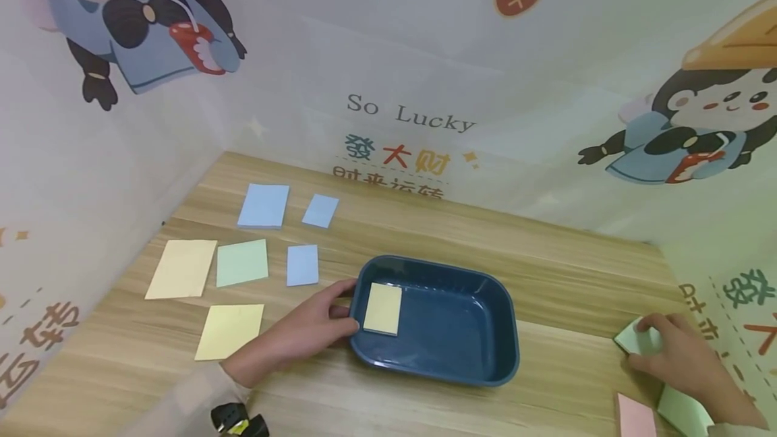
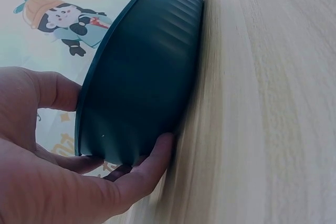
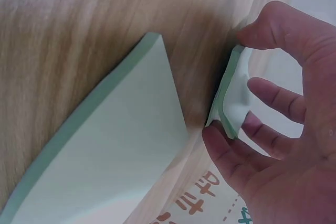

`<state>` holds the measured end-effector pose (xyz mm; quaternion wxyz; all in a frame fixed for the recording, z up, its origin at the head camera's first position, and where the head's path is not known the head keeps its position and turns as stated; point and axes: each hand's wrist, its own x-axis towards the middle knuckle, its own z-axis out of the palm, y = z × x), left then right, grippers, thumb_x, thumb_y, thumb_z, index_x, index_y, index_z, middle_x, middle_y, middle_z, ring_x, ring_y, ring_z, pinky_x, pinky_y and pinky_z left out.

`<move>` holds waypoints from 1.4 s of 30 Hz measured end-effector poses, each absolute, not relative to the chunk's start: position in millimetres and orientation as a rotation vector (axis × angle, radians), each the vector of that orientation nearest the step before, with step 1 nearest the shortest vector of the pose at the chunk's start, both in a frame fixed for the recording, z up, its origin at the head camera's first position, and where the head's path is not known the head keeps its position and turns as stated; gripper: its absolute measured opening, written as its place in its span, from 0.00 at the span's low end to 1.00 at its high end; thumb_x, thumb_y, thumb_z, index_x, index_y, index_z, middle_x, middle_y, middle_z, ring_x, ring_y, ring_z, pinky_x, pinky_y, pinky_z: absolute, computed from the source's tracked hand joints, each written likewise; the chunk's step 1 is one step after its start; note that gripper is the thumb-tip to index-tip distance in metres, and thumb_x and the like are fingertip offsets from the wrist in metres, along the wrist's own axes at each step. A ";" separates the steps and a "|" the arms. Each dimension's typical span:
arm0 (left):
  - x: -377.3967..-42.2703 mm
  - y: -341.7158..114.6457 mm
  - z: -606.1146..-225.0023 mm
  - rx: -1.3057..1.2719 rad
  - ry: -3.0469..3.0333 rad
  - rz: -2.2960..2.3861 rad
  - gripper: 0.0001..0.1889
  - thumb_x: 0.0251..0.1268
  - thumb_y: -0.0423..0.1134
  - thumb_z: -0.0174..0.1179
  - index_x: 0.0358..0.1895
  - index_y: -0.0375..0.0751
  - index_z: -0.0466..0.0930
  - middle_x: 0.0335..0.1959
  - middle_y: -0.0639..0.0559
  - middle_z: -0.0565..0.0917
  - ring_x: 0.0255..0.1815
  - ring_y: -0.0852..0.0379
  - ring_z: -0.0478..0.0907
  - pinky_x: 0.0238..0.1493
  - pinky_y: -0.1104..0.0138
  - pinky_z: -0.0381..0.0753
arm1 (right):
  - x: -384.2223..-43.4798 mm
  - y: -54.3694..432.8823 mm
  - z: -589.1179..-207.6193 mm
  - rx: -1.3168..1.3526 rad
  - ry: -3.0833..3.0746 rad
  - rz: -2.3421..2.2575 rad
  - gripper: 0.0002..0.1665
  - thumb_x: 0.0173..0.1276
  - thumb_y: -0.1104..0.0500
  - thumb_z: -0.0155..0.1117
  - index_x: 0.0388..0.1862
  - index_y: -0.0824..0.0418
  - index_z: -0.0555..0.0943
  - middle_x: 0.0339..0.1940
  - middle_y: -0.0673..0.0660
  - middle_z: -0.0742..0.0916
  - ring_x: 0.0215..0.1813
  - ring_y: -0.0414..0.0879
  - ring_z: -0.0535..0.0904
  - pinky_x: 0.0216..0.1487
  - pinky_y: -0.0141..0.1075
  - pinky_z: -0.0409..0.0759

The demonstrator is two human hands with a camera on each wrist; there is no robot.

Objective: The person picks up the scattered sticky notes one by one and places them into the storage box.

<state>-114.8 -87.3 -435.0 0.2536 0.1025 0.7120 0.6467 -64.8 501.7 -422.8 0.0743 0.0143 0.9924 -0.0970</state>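
My left hand (image 1: 315, 321) grips the left end of a dark blue rectangular tray (image 1: 452, 332), thumb at the rim. In the left wrist view, fingertips press the tray's outer wall (image 2: 142, 72) low down, close to the tabletop. A small pale yellow sticky-note pad (image 1: 383, 310) lies inside, against the tray's left side. Far to the right, my right hand (image 1: 682, 359) pinches a small green sticky-note pad (image 3: 239, 90) between thumb and fingers; its sheets bend and part at one corner. Beside it lie a larger green pad (image 3: 115, 135) and a pink pad (image 1: 635, 415).
On the wooden table's left lie a large blue pad (image 1: 264, 206), two smaller blue pads (image 1: 320, 210), a green pad (image 1: 242, 263), a cream pad (image 1: 181, 269) and a yellow pad (image 1: 229, 332). Printed cloth walls (image 1: 388, 52) enclose the table at the back and sides.
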 end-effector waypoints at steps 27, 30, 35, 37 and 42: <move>-116.2 -88.3 -436.6 0.271 1.933 1.758 0.40 0.72 0.28 0.60 0.85 0.26 0.57 0.80 0.27 0.66 0.70 0.35 0.79 0.57 0.54 0.90 | -71.1 461.3 -408.1 -0.109 3.111 -0.429 0.39 0.60 0.57 0.84 0.62 0.74 0.76 0.61 0.76 0.78 0.47 0.66 0.82 0.40 0.54 0.82; -115.8 -88.9 -436.4 0.272 1.933 1.760 0.40 0.72 0.28 0.60 0.85 0.26 0.57 0.80 0.27 0.66 0.71 0.35 0.79 0.57 0.54 0.90 | -72.0 451.6 -406.8 -0.134 3.135 -0.458 0.43 0.58 0.58 0.84 0.65 0.76 0.73 0.62 0.78 0.78 0.50 0.70 0.83 0.43 0.58 0.83; -116.1 -88.9 -437.4 0.277 1.921 1.769 0.40 0.72 0.27 0.60 0.85 0.26 0.57 0.79 0.26 0.68 0.71 0.34 0.79 0.58 0.54 0.90 | -74.1 436.4 -402.7 -0.170 3.141 -0.486 0.47 0.56 0.59 0.85 0.68 0.77 0.71 0.63 0.79 0.78 0.49 0.68 0.83 0.40 0.54 0.82; -116.4 -88.9 -437.8 0.276 1.922 1.768 0.40 0.72 0.27 0.60 0.85 0.26 0.56 0.79 0.27 0.68 0.71 0.35 0.79 0.58 0.54 0.90 | -75.4 430.2 -400.9 -0.201 3.140 -0.485 0.48 0.57 0.59 0.85 0.69 0.77 0.70 0.63 0.79 0.78 0.49 0.68 0.83 0.40 0.54 0.82; -116.9 -89.3 -438.4 0.275 1.923 1.766 0.40 0.72 0.27 0.60 0.85 0.25 0.56 0.80 0.27 0.66 0.71 0.35 0.79 0.58 0.54 0.90 | -79.8 413.6 -396.7 -0.311 3.154 -0.461 0.47 0.55 0.60 0.87 0.67 0.77 0.72 0.63 0.79 0.78 0.50 0.69 0.83 0.42 0.59 0.84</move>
